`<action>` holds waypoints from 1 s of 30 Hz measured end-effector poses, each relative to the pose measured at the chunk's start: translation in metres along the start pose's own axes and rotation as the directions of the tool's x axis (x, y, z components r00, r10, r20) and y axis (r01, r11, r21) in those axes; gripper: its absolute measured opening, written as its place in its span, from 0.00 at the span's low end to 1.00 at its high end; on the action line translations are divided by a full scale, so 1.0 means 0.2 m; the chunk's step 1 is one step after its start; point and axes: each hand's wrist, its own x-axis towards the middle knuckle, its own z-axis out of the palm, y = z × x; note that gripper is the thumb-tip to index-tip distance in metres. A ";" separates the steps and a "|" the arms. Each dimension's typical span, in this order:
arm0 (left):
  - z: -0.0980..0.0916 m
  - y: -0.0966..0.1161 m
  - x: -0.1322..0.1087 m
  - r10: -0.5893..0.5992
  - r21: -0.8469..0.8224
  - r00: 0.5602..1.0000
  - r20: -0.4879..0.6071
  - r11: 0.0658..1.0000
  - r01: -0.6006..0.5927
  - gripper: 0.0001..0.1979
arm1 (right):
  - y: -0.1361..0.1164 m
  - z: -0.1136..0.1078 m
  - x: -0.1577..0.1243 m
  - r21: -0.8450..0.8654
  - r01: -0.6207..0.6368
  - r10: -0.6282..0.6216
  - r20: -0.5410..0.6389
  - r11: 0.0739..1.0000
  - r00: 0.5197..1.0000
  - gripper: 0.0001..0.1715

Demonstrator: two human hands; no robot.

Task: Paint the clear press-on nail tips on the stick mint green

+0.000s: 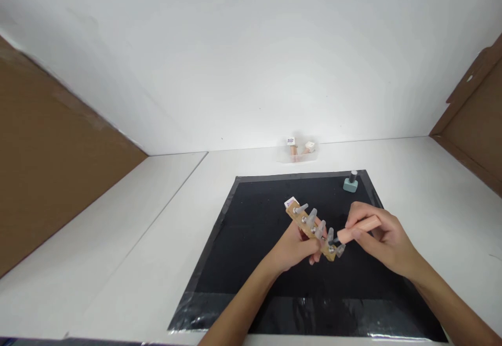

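Note:
My left hand (293, 246) is closed around a wooden strip (326, 255) that tilts down to the right. Several clear false nail tips (311, 217) stand up from metal studs along it. A small white label or block (291, 202) shows at the strip's upper end; whether it is part of the strip cannot be told. My right hand (382, 236) pinches a peach nail polish brush cap (358, 229). Its dark brush (334, 241) points left and is at a nail tip (330, 234) near the strip's lower end; whether they touch is too small to tell.
Beneath both hands lies a black mat (235, 246) on a white table (129, 262). A teal polish bottle (350, 184) stands at its back right. Against the white wall, a clear tray (300, 158) holds peach and white items. Brown boards (58, 142) flank the space.

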 end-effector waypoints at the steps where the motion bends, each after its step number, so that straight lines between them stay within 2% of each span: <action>1: 0.00 0.00 0.00 0.001 -0.010 1.000 0.005 1.000 -0.001 0.10 | 0.00 0.00 0.00 0.012 0.009 -0.010 0.025 1.000 1.000 0.07; 3: 0.00 0.00 0.00 0.002 -0.032 1.000 0.008 0.999 -0.002 0.11 | 0.00 0.00 0.00 0.001 0.003 -0.003 0.037 1.000 0.999 0.07; 8: -0.01 0.00 0.00 -0.001 -0.155 1.000 0.022 0.988 0.004 0.14 | 0.01 0.00 -0.01 0.015 -0.029 0.030 -0.068 0.999 0.997 0.05; 11: -0.01 0.00 0.00 -0.045 -0.255 0.997 0.061 0.965 0.059 0.14 | 0.00 0.01 -0.02 0.069 -0.004 0.004 -0.011 0.998 1.000 0.03; 14: -0.02 0.00 0.00 -0.096 -0.311 0.990 0.107 0.942 0.125 0.14 | 0.00 0.02 -0.02 0.022 -0.009 0.009 0.007 1.000 1.000 0.04; 17: -0.02 -0.02 0.01 -0.120 -0.353 0.982 0.149 0.921 0.166 0.15 | 0.00 0.03 -0.02 -0.034 -0.019 0.017 -0.043 0.999 0.999 0.03; 22: -0.03 -0.05 0.01 -0.098 -0.434 0.980 0.173 0.886 0.165 0.16 | 0.00 0.02 -0.02 0.063 0.023 -0.016 -0.111 0.998 0.994 0.06; 26: -0.03 -0.06 0.02 -0.113 -0.444 0.973 0.200 0.875 0.193 0.17 | 0.00 0.03 -0.02 0.095 0.023 -0.019 -0.042 0.995 0.999 0.03; 30: -0.02 -0.07 0.02 -0.134 -0.463 0.972 0.193 0.861 0.210 0.18 | 0.00 0.04 -0.02 0.002 0.047 -0.047 -0.023 0.999 0.999 0.04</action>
